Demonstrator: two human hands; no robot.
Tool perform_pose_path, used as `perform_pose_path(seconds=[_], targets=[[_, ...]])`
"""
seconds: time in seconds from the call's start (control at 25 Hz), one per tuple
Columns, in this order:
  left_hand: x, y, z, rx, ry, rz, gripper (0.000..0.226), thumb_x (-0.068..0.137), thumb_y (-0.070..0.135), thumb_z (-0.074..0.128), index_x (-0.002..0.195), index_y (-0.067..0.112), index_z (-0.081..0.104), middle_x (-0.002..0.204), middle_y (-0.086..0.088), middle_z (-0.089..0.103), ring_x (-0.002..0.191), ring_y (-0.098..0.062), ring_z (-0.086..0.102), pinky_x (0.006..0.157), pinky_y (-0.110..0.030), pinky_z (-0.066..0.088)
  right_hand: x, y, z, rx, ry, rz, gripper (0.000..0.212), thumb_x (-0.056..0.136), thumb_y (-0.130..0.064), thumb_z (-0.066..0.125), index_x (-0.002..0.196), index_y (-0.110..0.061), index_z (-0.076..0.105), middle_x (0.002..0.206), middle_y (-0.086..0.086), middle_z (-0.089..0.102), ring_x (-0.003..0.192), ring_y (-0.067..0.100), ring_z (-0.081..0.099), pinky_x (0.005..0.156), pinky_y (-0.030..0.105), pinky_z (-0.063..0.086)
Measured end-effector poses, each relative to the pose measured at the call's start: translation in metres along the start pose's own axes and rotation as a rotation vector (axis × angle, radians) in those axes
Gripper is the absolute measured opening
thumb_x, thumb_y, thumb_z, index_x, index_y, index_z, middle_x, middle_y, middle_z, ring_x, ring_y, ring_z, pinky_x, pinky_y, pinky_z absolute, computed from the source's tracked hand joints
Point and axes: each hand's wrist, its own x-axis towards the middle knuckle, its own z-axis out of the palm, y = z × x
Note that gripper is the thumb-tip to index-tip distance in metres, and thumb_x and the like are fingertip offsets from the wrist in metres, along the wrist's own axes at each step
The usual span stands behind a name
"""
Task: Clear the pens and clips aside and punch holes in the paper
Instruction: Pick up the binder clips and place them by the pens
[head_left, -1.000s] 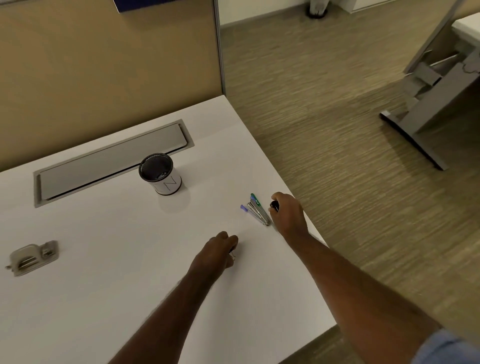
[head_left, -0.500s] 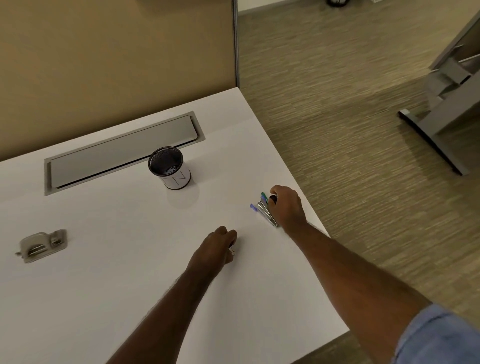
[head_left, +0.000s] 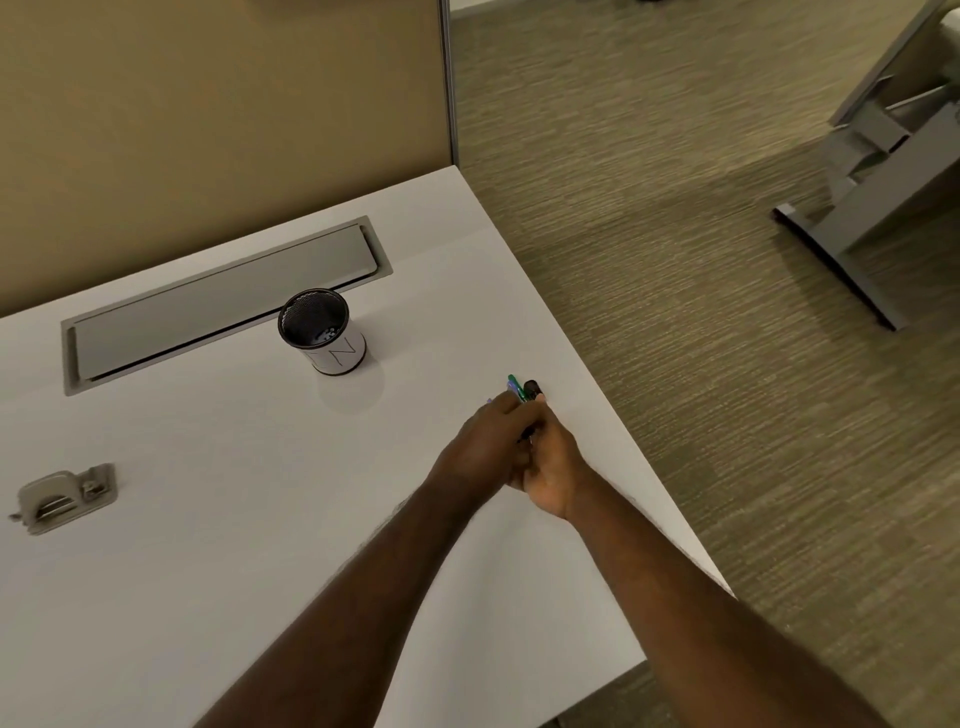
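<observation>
Near the desk's right edge my two hands meet over a small bundle of pens (head_left: 521, 388); green, blue and black tips stick out beyond the fingers. My right hand (head_left: 553, 467) curls round the bundle from the right. My left hand (head_left: 485, 441) lies over it from the left, fingers curled on the pens. A grey hole punch (head_left: 65, 498) sits at the far left of the white desk (head_left: 234, 519). No paper or clips show.
A black mesh cup with a white sleeve (head_left: 323, 332) stands behind the hands. A grey cable hatch (head_left: 218, 306) is set in the desk at the back, below a tan partition. Carpet and another desk's grey leg (head_left: 852, 228) lie to the right.
My left hand has moved right from the desk's middle and joined the right hand on the pens. The pens have been gathered up off the desk surface into both hands.
</observation>
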Motion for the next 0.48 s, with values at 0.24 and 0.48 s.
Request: perform_pose_path(seconds=[0.24, 0.48], targets=[[-0.019, -0.024, -0.005, 0.207, 0.072, 0.005, 0.043, 0.088, 0.026, 0.060, 0.130, 0.025, 0.049, 0.131, 0.001, 0.051, 0.112, -0.020, 0.050, 0.083, -0.031, 0.047, 0.011, -0.023, -0.023, -0.180, 0.299, -0.188, 0.020, 0.087, -0.014, 0.050, 0.070, -0.009, 0.059, 0.062, 0.007, 0.051, 0.050, 0.014, 0.046, 0.044, 0.023, 0.039], [-0.057, -0.069, -0.002, 0.244, 0.039, -0.141, 0.039, 0.086, 0.027, 0.060, 0.124, 0.024, 0.052, 0.126, 0.003, 0.052, 0.108, -0.020, 0.051, 0.080, -0.030, 0.044, 0.026, -0.031, -0.043, -1.114, 0.508, -0.486, 0.030, 0.079, 0.006, 0.051, 0.105, -0.001, 0.062, 0.106, 0.013, 0.064, 0.099, 0.024, 0.060, 0.084, 0.027, 0.045]])
